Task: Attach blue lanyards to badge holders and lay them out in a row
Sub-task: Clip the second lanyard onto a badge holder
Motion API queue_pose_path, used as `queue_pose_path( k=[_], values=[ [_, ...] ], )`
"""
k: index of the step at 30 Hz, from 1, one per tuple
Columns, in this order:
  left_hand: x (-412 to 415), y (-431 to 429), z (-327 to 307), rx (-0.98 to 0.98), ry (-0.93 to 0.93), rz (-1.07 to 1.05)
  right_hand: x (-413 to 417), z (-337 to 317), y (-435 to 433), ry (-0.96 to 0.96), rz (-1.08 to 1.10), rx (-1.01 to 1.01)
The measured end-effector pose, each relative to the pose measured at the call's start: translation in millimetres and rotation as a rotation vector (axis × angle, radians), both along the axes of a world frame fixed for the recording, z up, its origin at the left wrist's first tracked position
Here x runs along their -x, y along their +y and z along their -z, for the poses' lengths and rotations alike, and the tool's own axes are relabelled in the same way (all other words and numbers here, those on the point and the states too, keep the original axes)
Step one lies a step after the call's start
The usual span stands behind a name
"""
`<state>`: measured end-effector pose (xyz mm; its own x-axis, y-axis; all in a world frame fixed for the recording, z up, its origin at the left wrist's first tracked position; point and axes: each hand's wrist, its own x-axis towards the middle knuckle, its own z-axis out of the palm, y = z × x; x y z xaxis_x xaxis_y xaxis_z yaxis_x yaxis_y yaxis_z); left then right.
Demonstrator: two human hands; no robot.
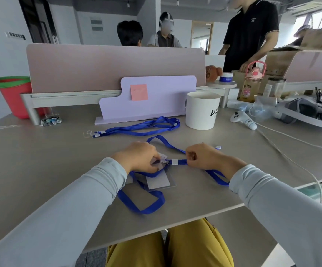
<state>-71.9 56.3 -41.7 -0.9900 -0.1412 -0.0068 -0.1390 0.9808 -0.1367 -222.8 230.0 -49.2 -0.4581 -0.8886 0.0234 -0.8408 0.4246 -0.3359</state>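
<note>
A clear badge holder with a white card lies flat on the table in front of me. My left hand pinches the clip end of a blue lanyard right at the holder's top edge. My right hand grips the same strap just right of its white clasp. The strap loops behind my hands and runs under my right wrist. A second blue strap curls below the holder toward the table's front edge. Several more blue lanyards lie bunched farther back.
A white cylinder tub stands at the back right, beside a lilac stand with a pink note. White controllers, cables and a headset crowd the right side. A red bucket sits far left. People stand behind the divider.
</note>
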Motion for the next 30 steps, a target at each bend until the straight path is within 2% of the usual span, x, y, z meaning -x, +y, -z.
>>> queue_pose_path(
  k=[6,9,12,15,18,21,25,28,30],
  values=[
    [-4.4,-11.8,-2.3,-0.069,-0.075,-0.001,9.9,0.4,-6.4,-0.074,0.056,0.061],
    [-4.6,-16.1,-2.4,0.016,-0.027,0.013,13.6,0.3,-11.7,-0.067,0.069,0.062],
    [-5.7,-19.4,-2.8,0.144,0.120,0.030,15.1,-0.8,-20.6,-0.054,0.080,0.085],
    [-13.7,-24.6,-5.9,0.218,0.409,0.147,10.7,-6.1,-34.0,-0.104,0.081,0.166],
    [-17.7,-32.2,-6.9,0.320,0.562,0.207,0.5,-10.8,-52.3,-0.158,0.060,0.277],
    [-20.9,-42.9,-5.5,0.356,0.651,0.251,-9.1,-9.8,-74.4,-0.252,-0.006,0.293],
    [-31.4,-64.8,3.5,0.423,0.677,0.225,-13.7,-3.1,-98.8,-0.445,-0.060,0.298],
    [-39.7,-77.0,11.0,0.406,0.686,0.220,-16.2,-1.0,-109.7,-0.658,-0.090,0.344],
    [-43.4,-82.9,14.7,0.381,0.682,0.219,-17.2,1.0,-116.2,-0.707,-0.110,0.345]
  ],
)
